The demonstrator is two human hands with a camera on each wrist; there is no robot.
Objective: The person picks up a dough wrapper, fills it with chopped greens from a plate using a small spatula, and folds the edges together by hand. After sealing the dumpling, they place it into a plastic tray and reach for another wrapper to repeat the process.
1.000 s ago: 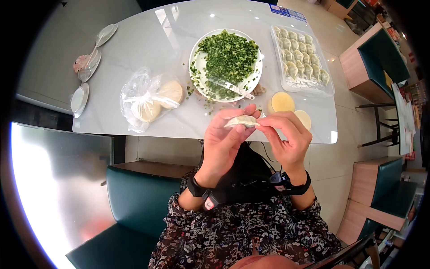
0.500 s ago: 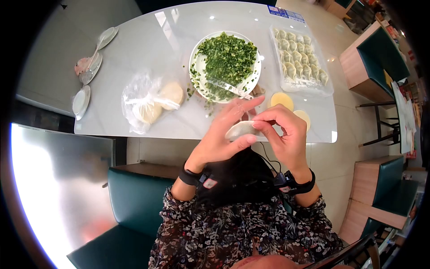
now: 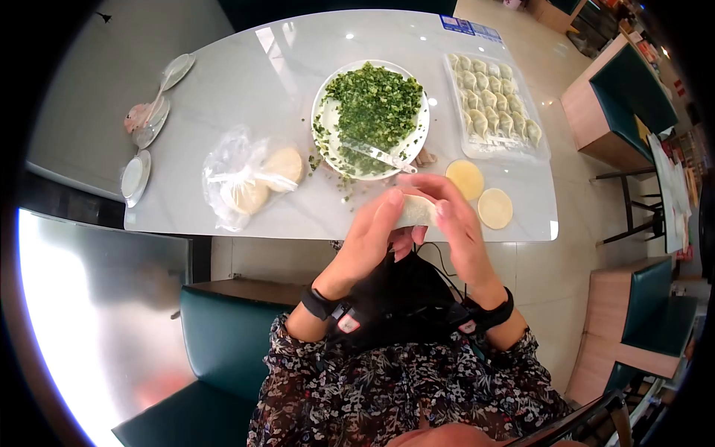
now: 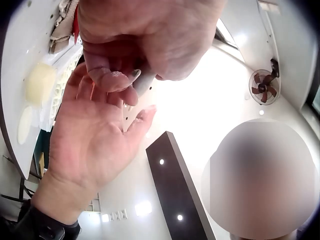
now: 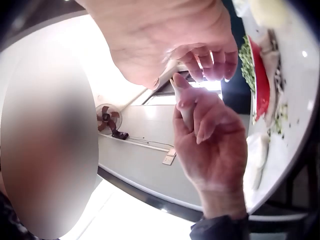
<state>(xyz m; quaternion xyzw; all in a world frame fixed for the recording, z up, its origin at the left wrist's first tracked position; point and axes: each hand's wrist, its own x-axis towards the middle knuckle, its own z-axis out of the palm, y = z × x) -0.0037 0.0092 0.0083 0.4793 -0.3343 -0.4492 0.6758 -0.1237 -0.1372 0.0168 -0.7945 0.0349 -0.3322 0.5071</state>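
In the head view a pale folded dumpling (image 3: 417, 211) is held up at the table's near edge. My left hand (image 3: 366, 242) grips it, thumb on the near side and fingers curled behind. Cupped close at its other end is my right hand (image 3: 465, 235), the thumb overlapping the dumpling's tip. The left wrist view shows the palm of that right hand (image 4: 92, 140), fingers loosely extended and thumb apart. From the right wrist, the left hand (image 5: 212, 145) pinches the dumpling, whose narrow edge (image 5: 186, 112) shows.
Beyond the hands stands a white plate (image 3: 319, 140) of chopped greens (image 3: 376, 104) with a white-handled utensil (image 3: 395, 162). Right of it are a clear tray (image 3: 542, 151) of dumplings, a yellowish stack of wrappers (image 3: 465, 179) and a single wrapper (image 3: 495, 208). Bagged dough (image 3: 247, 195) lies left.
My right fingers have let go of their pinch at the dumpling's edge and spread around its right end. My left thumb has moved up onto the dumpling, which sits slightly further right.
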